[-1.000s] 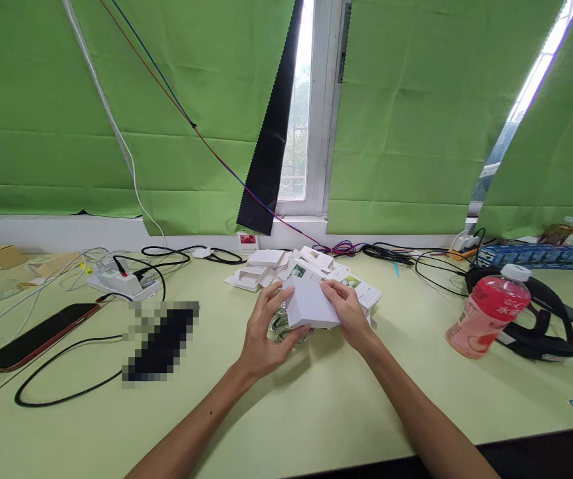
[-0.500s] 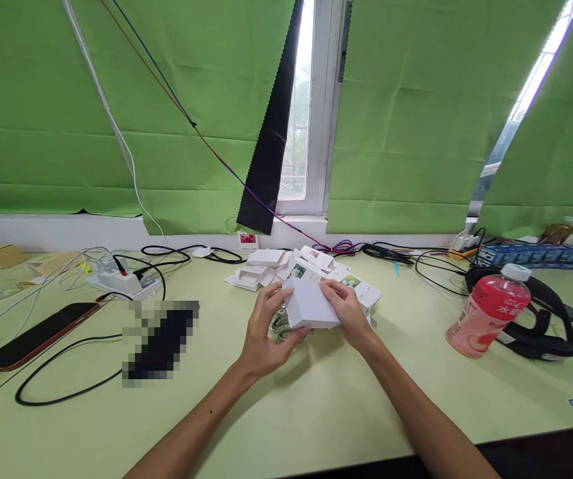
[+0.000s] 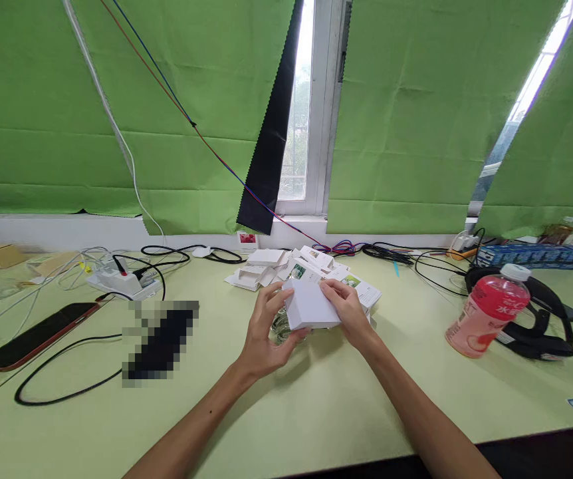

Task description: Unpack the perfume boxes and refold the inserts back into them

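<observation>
A small white cardboard box (image 3: 311,305) is held between both hands, tilted above the table. My left hand (image 3: 265,329) grips its left side, with the thumb along the near lower edge and the fingers at the far left corner. On the right side, my right hand (image 3: 347,311) pinches the box, its fingers lying over the top. Below and partly behind the box sits a clear glass object (image 3: 280,326), mostly hidden, so its kind cannot be told. Just beyond the hands lies a pile of flattened or partly folded white boxes (image 3: 266,267), some printed with green pictures.
A pink drink bottle (image 3: 488,313) stands at the right, before a black headset-like strap (image 3: 556,326). On the left are a phone (image 3: 37,336), a power strip (image 3: 124,279) and a looped black cable (image 3: 42,403). More cables (image 3: 386,253) run along the wall.
</observation>
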`<move>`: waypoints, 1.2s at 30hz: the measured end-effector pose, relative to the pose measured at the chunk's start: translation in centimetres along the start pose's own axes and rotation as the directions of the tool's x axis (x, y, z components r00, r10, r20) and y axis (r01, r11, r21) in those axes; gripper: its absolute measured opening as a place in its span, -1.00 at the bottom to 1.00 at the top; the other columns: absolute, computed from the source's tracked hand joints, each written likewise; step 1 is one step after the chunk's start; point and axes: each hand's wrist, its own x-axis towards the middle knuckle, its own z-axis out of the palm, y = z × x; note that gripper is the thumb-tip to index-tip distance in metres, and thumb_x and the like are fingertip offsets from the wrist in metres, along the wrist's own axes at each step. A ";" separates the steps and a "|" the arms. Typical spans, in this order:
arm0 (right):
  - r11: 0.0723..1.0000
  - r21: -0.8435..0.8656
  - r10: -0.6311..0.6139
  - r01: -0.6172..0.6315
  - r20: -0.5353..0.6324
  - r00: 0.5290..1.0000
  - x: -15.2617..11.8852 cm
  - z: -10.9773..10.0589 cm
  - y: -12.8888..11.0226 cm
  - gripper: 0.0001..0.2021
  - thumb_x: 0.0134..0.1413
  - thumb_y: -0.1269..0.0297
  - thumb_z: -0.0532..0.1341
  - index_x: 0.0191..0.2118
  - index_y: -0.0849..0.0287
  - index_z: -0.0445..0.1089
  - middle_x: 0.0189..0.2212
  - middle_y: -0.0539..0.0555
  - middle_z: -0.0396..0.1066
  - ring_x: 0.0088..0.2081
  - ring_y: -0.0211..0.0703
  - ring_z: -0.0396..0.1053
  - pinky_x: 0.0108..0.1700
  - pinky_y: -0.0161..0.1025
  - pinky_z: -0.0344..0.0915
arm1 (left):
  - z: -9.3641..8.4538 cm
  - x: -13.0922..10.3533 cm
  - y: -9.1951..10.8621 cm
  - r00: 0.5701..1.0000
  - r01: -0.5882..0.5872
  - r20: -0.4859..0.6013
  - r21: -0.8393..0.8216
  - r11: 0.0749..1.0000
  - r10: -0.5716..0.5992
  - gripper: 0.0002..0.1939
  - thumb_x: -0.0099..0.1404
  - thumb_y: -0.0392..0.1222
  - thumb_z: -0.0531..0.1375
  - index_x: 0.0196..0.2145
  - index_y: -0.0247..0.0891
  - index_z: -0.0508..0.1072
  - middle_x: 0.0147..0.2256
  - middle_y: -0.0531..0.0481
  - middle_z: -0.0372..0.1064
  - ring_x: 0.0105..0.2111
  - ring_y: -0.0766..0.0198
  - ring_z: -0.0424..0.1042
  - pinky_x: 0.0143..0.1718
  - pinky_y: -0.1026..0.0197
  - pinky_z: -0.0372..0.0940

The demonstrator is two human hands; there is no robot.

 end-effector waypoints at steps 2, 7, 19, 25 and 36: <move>1.000 0.005 -0.006 0.006 -0.002 1.000 0.1 -0.1 0.1 -0.63 -0.11 -0.09 0.38 -0.40 0.16 0.51 -0.45 0.00 0.42 -0.42 -0.21 0.24 -0.42 -0.30 0.11 | -0.1 0.0 0.0 1.000 -0.012 0.006 0.024 1.000 0.012 -0.35 0.24 -0.26 0.28 0.23 0.01 0.18 0.14 -0.20 0.07 0.14 0.03 0.27 0.04 -0.04 0.37; 0.999 0.001 -0.032 0.032 -0.010 0.999 0.1 -0.2 0.3 -0.66 -0.08 -0.06 0.37 -0.38 0.16 0.53 -0.42 0.02 0.43 -0.39 -0.20 0.26 -0.40 -0.31 0.13 | -0.2 0.1 0.4 0.999 -0.032 0.011 0.092 0.995 0.031 -0.37 0.25 -0.27 0.27 0.23 0.01 0.21 0.15 -0.20 0.07 0.03 0.09 0.36 -0.05 0.05 0.41; 0.994 -0.051 -0.099 0.097 -0.050 0.994 0.1 -0.1 0.0 -0.67 -0.08 -0.04 0.36 -0.40 0.17 0.52 -0.42 0.03 0.43 -0.39 -0.18 0.26 -0.40 -0.30 0.16 | -0.3 0.4 0.9 0.998 -0.055 0.044 0.155 0.986 0.049 -0.36 0.24 -0.32 0.27 0.22 0.05 0.24 0.15 -0.16 0.05 -0.09 0.18 0.39 -0.11 0.12 0.39; 0.989 -0.090 -0.119 0.113 -0.064 0.991 0.2 -0.1 0.0 -0.68 -0.06 -0.03 0.34 -0.41 0.17 0.51 -0.42 0.03 0.42 -0.38 -0.18 0.25 -0.40 -0.30 0.16 | -0.3 0.6 1.1 0.999 -0.030 0.038 0.153 0.988 0.025 -0.43 0.23 -0.28 0.30 0.15 0.00 0.28 0.14 -0.17 0.06 -0.08 0.20 0.40 -0.12 0.15 0.38; 0.984 -0.106 -0.152 0.142 -0.095 0.984 0.3 -0.2 0.4 -0.66 -0.02 -0.05 0.32 -0.38 0.18 0.53 -0.41 0.05 0.45 -0.38 -0.16 0.28 -0.40 -0.28 0.16 | -0.2 0.1 0.0 0.989 0.148 0.018 0.043 0.988 -0.148 -0.53 0.22 -0.15 0.32 0.08 -0.07 0.37 0.13 -0.19 0.11 0.07 0.07 0.35 -0.03 0.10 0.39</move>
